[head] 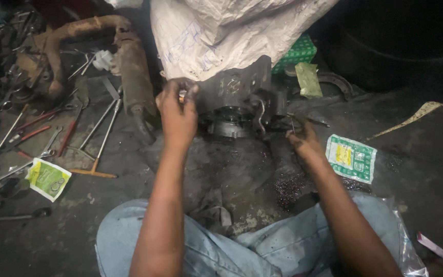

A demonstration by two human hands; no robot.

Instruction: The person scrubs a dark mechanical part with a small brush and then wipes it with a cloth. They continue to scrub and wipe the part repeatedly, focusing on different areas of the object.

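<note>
Both grips closed: left hand [178, 110] pinches a small ring [182, 95] (shiny), right hand [303, 139] a thin pin [293, 124].

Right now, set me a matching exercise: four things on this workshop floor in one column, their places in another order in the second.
Things:
1. left hand
2. right hand
3. green-and-white packet
4. T-handle wrench

Places:
A. on the floor to the right of the right hand
B. raised at the left side of the metal engine part
C. on the floor left of the person's arms
D. low at the engine part's right side

Pairs: 1-B, 2-D, 3-A, 4-C
</note>
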